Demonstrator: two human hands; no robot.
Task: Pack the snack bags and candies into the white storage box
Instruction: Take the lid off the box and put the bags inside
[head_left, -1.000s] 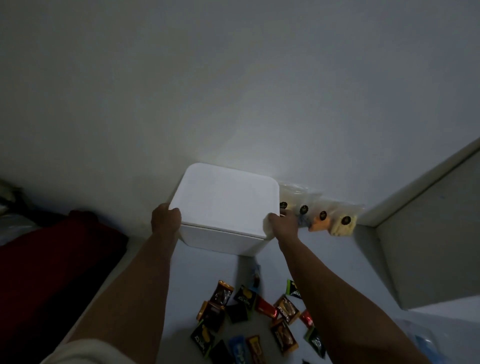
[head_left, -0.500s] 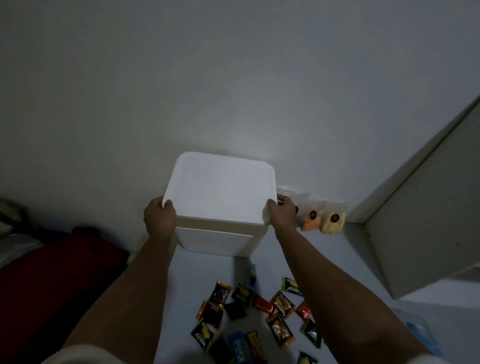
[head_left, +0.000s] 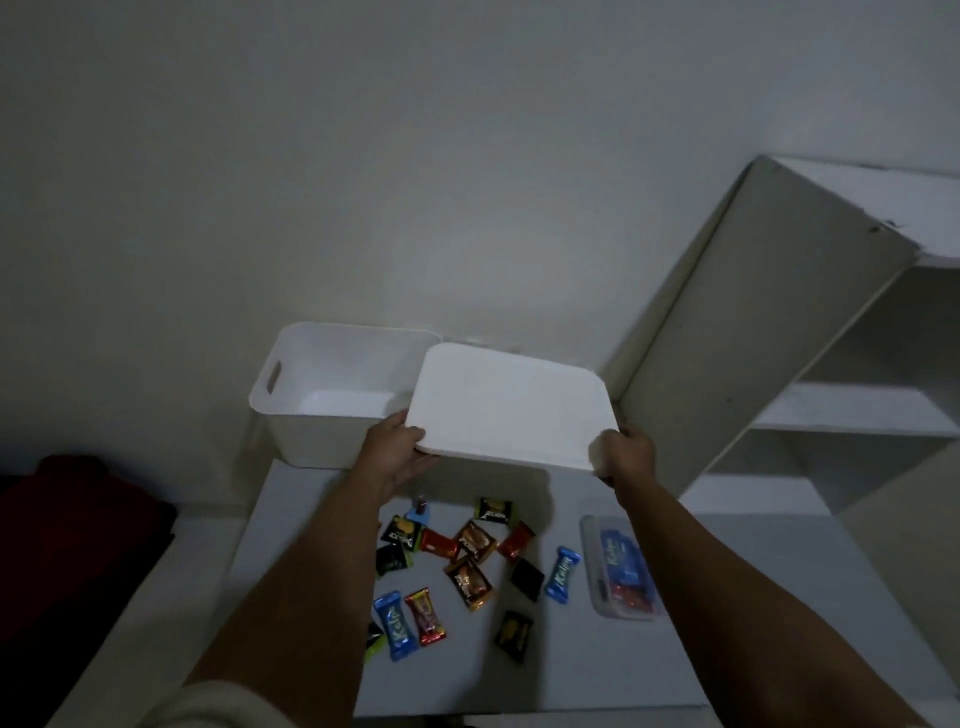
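Observation:
The white storage box (head_left: 291, 415) stands open against the wall at the back of the white table (head_left: 571, 670), and I see nothing inside it. I hold its flat white lid (head_left: 511, 405) in the air to the right of the box. My left hand (head_left: 397, 449) grips the lid's near left corner and my right hand (head_left: 623, 454) grips its near right corner. Several small wrapped candies (head_left: 470, 577) lie scattered on the table below the lid. A clear bag of blue and red snacks (head_left: 623, 569) lies to their right. The lid hides the snack bags by the wall.
A white shelf unit (head_left: 841, 410) with open compartments stands at the right, its side panel close to the lid. A dark red object (head_left: 72, 525) lies left of the table. A plain wall rises behind the box.
Both hands have lifted the lid off the box and carried it to the right, which leaves the box open. The view has shifted right, and the shelf unit now shows.

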